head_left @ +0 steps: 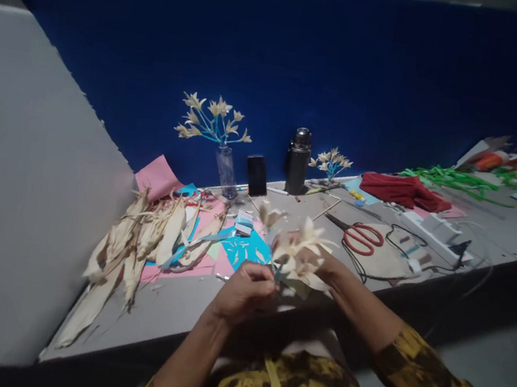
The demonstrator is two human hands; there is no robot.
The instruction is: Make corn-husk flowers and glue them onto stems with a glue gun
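My left hand (250, 289) is closed round the bluish stem of a cream flower bunch (301, 252) at the table's front edge. Behind those petals is my right hand (304, 246), partly covered and blurred, so its fingers cannot be made out. Just beyond the hands lies a blue sheet (245, 250) with small pale pieces on it. Dried husks (133, 239) are heaped to the left over pink paper (197, 269). Red-handled scissors (363, 239) rest to the right of my hands.
Along the blue wall stand a clear vase (226, 172) of flowers, a dark phone (256, 175), a flask (298, 160) and a smaller flower bunch (332, 164). Farther right are red cloth (403, 190), a white power strip (438, 235) and green strips (457, 181). A white panel (17, 194) borders the left.
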